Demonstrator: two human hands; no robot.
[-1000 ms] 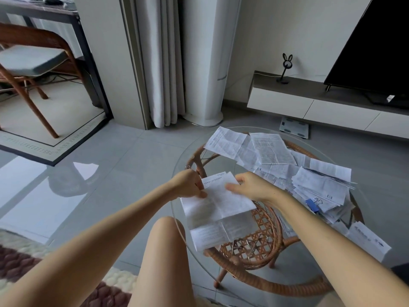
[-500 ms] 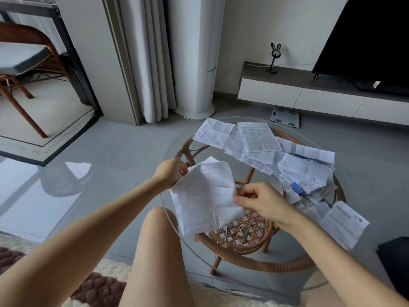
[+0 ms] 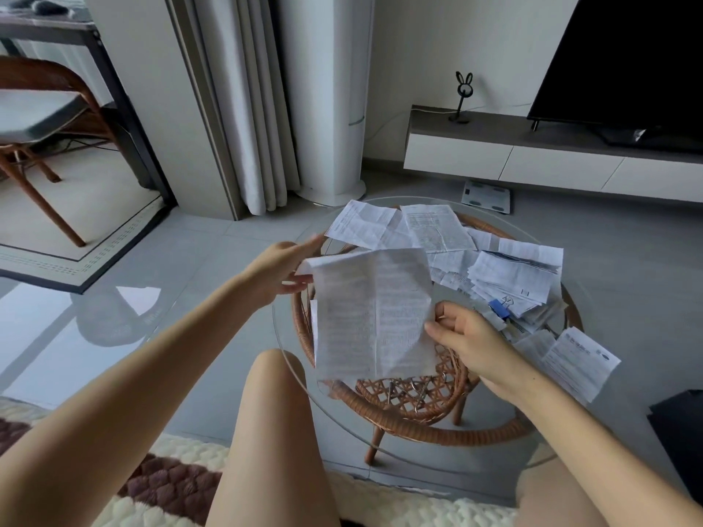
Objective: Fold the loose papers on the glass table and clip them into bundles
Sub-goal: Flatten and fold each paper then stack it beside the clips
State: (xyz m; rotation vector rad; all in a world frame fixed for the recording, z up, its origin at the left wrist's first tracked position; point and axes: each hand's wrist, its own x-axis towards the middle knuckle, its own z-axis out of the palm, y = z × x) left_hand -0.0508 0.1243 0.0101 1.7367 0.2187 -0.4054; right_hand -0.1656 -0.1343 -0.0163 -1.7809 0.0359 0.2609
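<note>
While we hold the sheet (image 3: pixel 372 313) above the near-left part of the glass table (image 3: pixel 490 450), it hangs opened out: white, dense print, one vertical crease down the middle, lower right corner bent. Our right hand (image 3: pixel 464 336) pinches its right edge, thumb and fingers curled on the paper. Our left hand (image 3: pixel 279 268) sits at its top-left corner, fingers straight, touching only, no grip. Loose papers (image 3: pixel 509 275) are heaped on the table's far and right side, with a blue clip (image 3: pixel 499 309) at the heap's near edge. Under the glass, the table's rattan tray (image 3: pixel 449 378) holds several metal clips (image 3: pixel 405 387).
</note>
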